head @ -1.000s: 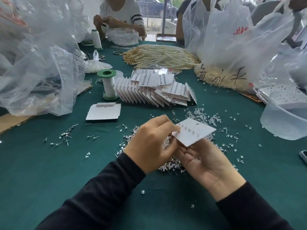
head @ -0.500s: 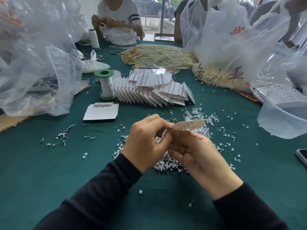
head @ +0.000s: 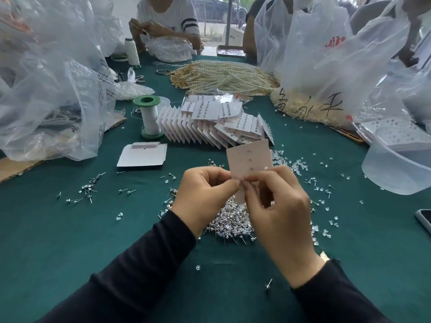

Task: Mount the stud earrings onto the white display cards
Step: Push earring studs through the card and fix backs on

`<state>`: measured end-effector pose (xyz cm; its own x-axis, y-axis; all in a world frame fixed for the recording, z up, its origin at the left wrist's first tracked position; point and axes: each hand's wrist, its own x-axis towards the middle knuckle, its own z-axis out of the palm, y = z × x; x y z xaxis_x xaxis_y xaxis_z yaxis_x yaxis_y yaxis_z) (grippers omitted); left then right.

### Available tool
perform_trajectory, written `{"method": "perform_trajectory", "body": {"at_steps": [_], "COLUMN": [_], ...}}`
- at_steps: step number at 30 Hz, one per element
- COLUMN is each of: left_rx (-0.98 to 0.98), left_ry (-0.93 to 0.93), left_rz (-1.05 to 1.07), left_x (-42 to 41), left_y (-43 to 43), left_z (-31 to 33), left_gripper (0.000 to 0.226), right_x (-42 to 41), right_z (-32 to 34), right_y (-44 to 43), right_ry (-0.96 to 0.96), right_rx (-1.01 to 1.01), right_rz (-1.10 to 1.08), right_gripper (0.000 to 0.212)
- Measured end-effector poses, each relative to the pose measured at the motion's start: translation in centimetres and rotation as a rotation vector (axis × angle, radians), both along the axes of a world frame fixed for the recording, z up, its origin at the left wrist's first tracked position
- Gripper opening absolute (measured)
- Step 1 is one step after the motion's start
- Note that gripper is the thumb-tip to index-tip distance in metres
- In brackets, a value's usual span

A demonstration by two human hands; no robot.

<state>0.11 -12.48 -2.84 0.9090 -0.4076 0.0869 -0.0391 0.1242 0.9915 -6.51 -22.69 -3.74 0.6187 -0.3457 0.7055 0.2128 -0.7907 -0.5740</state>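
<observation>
**Card pinched upright between both hands above the stud pile**

The white rectangular paper display card (head: 250, 159) stands nearly upright in the air, tilted slightly left, just above the heaped pile of silver stud earrings (head: 231, 226) on the dark green table cloth (head: 70, 241). A short column of tiny marks and one clear dot show on its face; what they are is too small to tell. The left hand (head: 205, 197) pinches the card's lower left edge between thumb and forefinger. The right hand (head: 277, 206) has its fingers curled round the lower part of the card, thumb and forefinger tips meeting the left hand's. Whether a stud sits between those fingertips cannot be told.

Just beyond the card lies a fanned stack of filled white cards (head: 210, 127), and to the right a scatter of small clear plastic earring backs (head: 291, 162). Left of the hands rest a flat stack of blank white cards (head: 142, 155), a green-ended spool of white thread (head: 149, 117) and a loose scatter of silver studs (head: 86, 190). Farther off are a heap of pearl strands (head: 224, 75), crumpled clear plastic bags (head: 46, 89) and, at the right, a translucent plastic tub (head: 396, 169).
</observation>
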Motion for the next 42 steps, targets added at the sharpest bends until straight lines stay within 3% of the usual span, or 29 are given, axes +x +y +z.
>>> {"method": "perform_trajectory", "body": {"at_steps": [4, 13, 18, 20, 22, 24, 27, 30, 38, 42], "left_rx": [0.025, 0.138, 0.185, 0.203, 0.218, 0.243, 0.286, 0.299, 0.315, 0.365], "left_ry": [0.027, -0.176, -0.124, -0.094, -0.092, -0.095, -0.097, -0.104, -0.125, -0.21], "left_rz": [-0.018, -0.146, -0.012, 0.048, 0.095, 0.117, 0.139, 0.143, 0.123, 0.131], "left_x": [0.1, 0.1, 1.3, 1.8, 2.2, 2.4, 2.6, 2.6, 2.3, 2.0], "left_y": [0.0, 0.4, 0.7, 0.9, 1.1, 1.1, 1.1, 1.1, 1.0, 0.9], "left_z": [-0.2, 0.4, -0.3, -0.6, -0.8, -0.9, -1.1, -1.2, -1.0, -1.0], "left_gripper": [0.021, 0.026, 0.038, 0.034, 0.034, 0.038, 0.04, 0.04, 0.036, 0.041], "right_x": [0.2, 0.2, -0.6, -1.2, -1.7, -2.4, -3.3, -3.4, -2.7, -2.6], "right_z": [0.0, -0.1, 1.6, 2.6, 3.0, 2.7, 1.6, 0.8, 0.2, 1.6], "right_y": [-0.1, -0.4, -1.9, -4.3, -7.8, -11.1, -13.2, -13.0, -12.9, -10.4], "right_ry": [0.017, 0.047, 0.098, 0.106, 0.229, 0.467, 0.714, 0.822, 0.809, 0.366], "right_rx": [-0.015, 0.02, 0.175, 0.245, 0.211, 0.119, 0.156, 0.134, 0.059, 0.098], "right_rz": [-0.01, 0.066, 0.278, 0.198, -0.045, -0.263, -0.28, -0.246, -0.303, -0.209], "right_gripper": [0.005, 0.009, 0.01, 0.01, 0.011, 0.01, 0.012, 0.014, 0.016, 0.008]}}
